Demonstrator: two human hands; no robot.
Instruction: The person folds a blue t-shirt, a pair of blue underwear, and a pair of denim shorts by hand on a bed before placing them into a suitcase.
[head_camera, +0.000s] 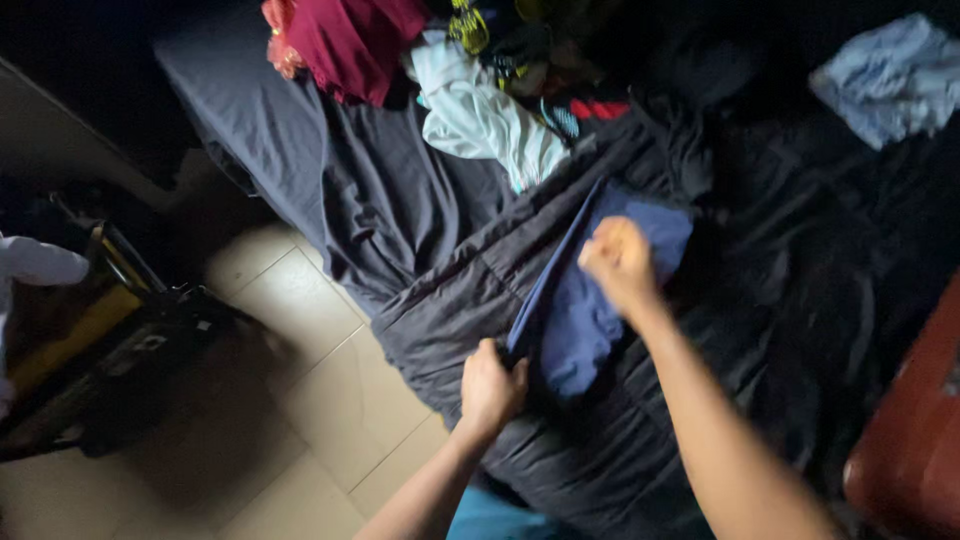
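The left hand pinches the blue garment's near edge; the blurred right hand presses it onto the bed, grip unclear.

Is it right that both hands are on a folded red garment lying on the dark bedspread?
Not quite. The head view shows the left hand and right hand on a folded blue garment, not red. It does lie on the dark bedspread.

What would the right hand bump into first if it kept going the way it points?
Likely the pale mint-white garment in the clothes pile; the right hand on the blue cloth points up-left, though depth is unclear.
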